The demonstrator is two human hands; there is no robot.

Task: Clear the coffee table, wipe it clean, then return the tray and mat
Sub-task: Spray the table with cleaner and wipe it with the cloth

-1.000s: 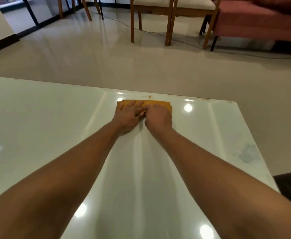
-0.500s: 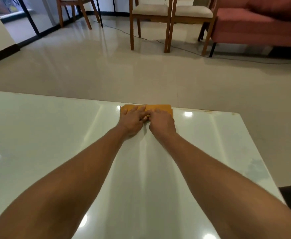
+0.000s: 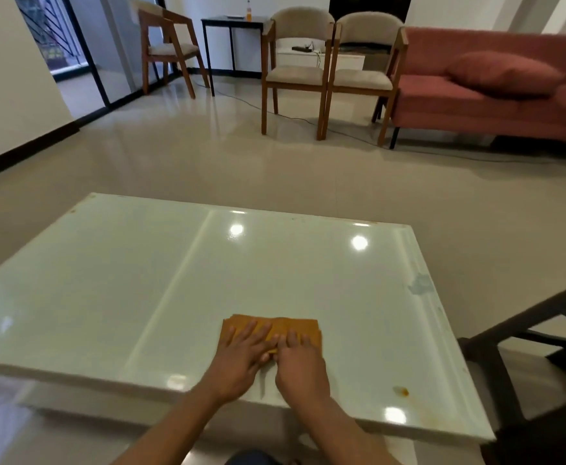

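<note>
A folded orange cloth (image 3: 303, 325) lies flat on the glossy white coffee table (image 3: 107, 280), near its front edge. My left hand (image 3: 241, 357) and my right hand (image 3: 300, 367) press down on the cloth side by side, fingers straight and spread over its near half. Only the far strip and right corner of the cloth show past my fingers. An orange-brown stain (image 3: 401, 391) marks the table to the right of my right hand, and a dull smudge (image 3: 421, 286) sits near the right edge. No tray or mat is in view.
A dark wooden stool or frame (image 3: 543, 357) stands close at the table's right. Across the tiled floor are two wooden chairs (image 3: 296, 73), a third chair (image 3: 167, 45), a black side table (image 3: 233, 21) and a pink sofa (image 3: 496, 95). A cable (image 3: 291, 117) runs along the floor.
Both hands have dragged the cloth from the table's far edge back toward the near edge. The camera has tilted up, so more of the room shows.
</note>
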